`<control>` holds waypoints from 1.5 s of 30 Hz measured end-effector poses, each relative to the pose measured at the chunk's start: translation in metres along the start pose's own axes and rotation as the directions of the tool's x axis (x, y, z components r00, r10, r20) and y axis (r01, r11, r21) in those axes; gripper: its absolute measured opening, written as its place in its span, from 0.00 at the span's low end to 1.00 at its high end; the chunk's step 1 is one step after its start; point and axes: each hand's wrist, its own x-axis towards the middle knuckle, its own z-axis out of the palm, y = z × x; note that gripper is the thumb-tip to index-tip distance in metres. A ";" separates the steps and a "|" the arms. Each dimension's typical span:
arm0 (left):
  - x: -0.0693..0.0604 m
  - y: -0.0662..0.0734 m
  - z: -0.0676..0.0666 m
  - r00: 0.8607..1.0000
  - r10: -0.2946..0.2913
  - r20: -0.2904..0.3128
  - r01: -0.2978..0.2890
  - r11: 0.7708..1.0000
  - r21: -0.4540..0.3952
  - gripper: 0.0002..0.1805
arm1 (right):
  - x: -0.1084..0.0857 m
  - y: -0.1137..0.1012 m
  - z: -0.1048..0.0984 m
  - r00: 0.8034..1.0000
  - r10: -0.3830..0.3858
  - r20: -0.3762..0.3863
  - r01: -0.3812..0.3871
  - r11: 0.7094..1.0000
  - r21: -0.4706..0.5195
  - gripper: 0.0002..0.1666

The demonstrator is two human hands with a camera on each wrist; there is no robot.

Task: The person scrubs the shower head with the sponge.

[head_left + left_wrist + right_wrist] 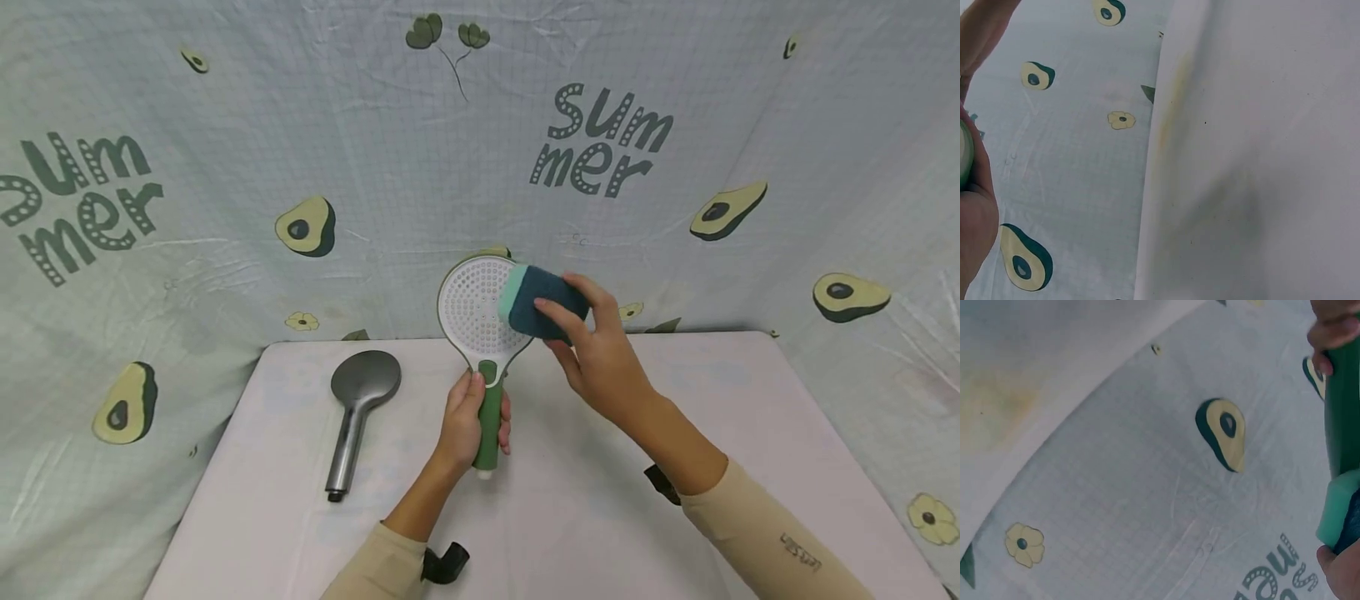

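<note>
Gripping a green-and-white shower head (474,304) by its green handle (489,425), left hand (459,425) has its fingers curled round behind and thumb lying up along the side. Shower head is upright, white spray face turned toward the head camera, top reaching above the table's far edge, white tip at the lower end of the handle. Right hand (603,362) pinches a two-tone sponge (551,304), fingers bent and somewhat spread over the dark blue side, gap between thumb and fingers filled by the sponge. Sponge's light teal layer overlaps the right part of the spray face; looks to be against it, exact contact hard to tell. Grey shower head (366,379) lies on the white table (585,500), left of the left hand and well apart from it, round head toward the back, handle slanting toward the near side. Beige sleeves (757,533) on both forearms, dark lettering on the right one. Black curved piece (447,564) sits beside the left cuff. Behind the table, pale cloth (225,167) with avocados, flowers and "summer" lettering. Wrist views catch hands and green parts only at their edges; right one also gets the sponge.
</note>
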 end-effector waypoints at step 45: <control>-0.006 -0.005 0.008 0.996 -0.002 0.085 0.001 1.000 0.013 0.29 | 0.027 0.017 -0.040 0.974 0.130 0.186 -0.170 0.961 0.219 0.45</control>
